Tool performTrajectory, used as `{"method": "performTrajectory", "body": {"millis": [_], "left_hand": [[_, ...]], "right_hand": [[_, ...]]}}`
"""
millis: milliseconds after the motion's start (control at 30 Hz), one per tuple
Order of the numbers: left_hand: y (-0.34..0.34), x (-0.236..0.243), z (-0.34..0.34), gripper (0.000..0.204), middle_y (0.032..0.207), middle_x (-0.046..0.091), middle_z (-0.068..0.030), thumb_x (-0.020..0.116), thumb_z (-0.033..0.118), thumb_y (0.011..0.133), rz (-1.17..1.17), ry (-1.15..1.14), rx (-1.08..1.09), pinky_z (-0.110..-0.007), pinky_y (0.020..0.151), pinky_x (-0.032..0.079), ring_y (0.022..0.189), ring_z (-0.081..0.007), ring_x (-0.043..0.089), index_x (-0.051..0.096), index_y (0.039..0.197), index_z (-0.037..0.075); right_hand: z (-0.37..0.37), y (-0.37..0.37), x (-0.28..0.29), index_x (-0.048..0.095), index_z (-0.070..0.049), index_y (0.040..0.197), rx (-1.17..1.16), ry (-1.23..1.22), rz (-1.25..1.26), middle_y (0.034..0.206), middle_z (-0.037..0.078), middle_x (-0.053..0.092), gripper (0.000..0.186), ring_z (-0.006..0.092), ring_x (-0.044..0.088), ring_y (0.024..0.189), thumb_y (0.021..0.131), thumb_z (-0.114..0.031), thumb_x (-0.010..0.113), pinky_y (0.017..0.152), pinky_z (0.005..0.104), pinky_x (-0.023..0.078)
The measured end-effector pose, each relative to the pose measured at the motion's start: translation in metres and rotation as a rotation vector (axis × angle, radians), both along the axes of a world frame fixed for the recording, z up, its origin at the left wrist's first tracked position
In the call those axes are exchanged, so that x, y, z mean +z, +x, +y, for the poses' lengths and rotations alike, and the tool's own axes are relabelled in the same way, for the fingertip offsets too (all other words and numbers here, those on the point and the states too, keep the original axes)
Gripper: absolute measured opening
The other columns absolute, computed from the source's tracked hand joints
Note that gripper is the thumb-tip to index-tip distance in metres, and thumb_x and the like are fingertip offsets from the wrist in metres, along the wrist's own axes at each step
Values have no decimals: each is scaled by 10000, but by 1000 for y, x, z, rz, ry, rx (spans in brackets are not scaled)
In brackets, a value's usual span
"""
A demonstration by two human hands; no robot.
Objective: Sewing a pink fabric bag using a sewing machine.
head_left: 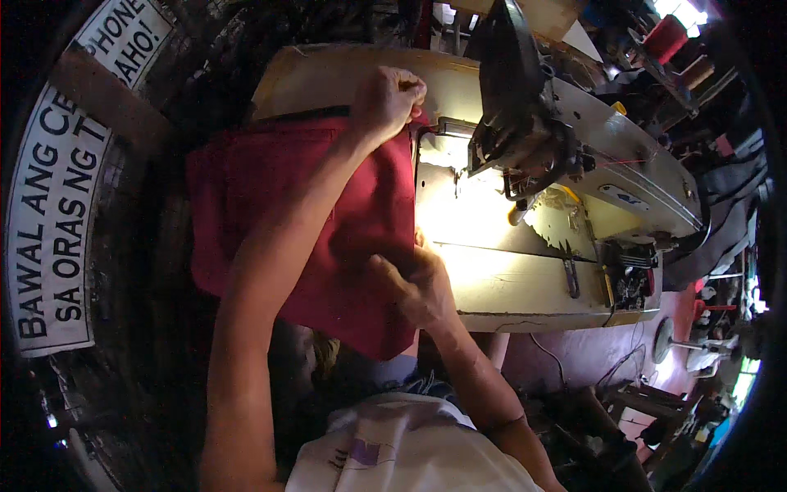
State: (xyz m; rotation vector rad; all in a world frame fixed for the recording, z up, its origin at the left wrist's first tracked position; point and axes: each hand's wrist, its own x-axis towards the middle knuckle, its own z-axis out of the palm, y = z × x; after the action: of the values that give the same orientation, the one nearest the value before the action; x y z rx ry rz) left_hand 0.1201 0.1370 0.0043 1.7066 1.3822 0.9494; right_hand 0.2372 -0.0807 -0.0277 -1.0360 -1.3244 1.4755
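Right hand (426, 291) near on our red cloth (361, 213), left hand (389, 102) far.

Nearest is our white shirt (402, 447); beyond it the cloth covers the left of the table (525, 287), its near corner hanging past the front edge. Our right hand is at the cloth's right edge, thumb spread from half-curled fingers; their tips are partly hidden, so we cannot tell whether they grip it. Snips (571, 279) lie on the table to the right. Farther up, our left hand is curled nearly closed by the cloth's far right corner; we cannot tell whether it pinches anything. To its right stands the sewing machine (607, 123), bright light under its head; behind sits a red spool (665, 39).
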Motion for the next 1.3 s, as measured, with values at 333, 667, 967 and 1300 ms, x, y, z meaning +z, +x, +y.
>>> {"method": "performTrajectory", "body": {"millis": [333, 667, 967, 1300], "left_hand": [[-37, -29, -24, 305, 1180, 642, -184, 545, 136, 965, 354, 692, -30, -425, 972, 472, 1125, -352, 603, 598, 1246, 28], [-45, -41, -133, 386, 1281, 575, -135, 593, 63, 900, 554, 588, -155, -438, 1019, 406, 1165, -322, 547, 575, 1283, 21], [-5, -30, -142, 432, 1190, 596, -153, 692, 150, 841, 544, 590, -321, -420, 992, 431, 1127, -324, 559, 586, 1238, 15], [8, -46, -114, 172, 802, 630, -95, 599, 172, 967, -165, 41, 14, -331, 666, 493, 708, -176, 608, 617, 907, 11]], "right_hand": [[2, -1, -5, 649, -7, 1118, -34, -83, 97, 987, 71, 690, 215, 154, 659, 876, 919, -83, 673, 764, 317, 529], [-99, -4, -11, 676, -36, 1050, -45, 194, -341, 1028, 161, 625, 197, 344, 643, 891, 854, -49, 702, 741, 402, 530], [-127, 21, -15, 651, -34, 1116, -83, 258, -287, 1040, 190, 611, 284, 346, 629, 871, 846, -57, 734, 733, 383, 526], [-83, 25, -7, 634, 2, 880, -240, 212, -449, 793, 135, 536, 162, 260, 563, 667, 885, -138, 714, 579, 381, 451]]}}
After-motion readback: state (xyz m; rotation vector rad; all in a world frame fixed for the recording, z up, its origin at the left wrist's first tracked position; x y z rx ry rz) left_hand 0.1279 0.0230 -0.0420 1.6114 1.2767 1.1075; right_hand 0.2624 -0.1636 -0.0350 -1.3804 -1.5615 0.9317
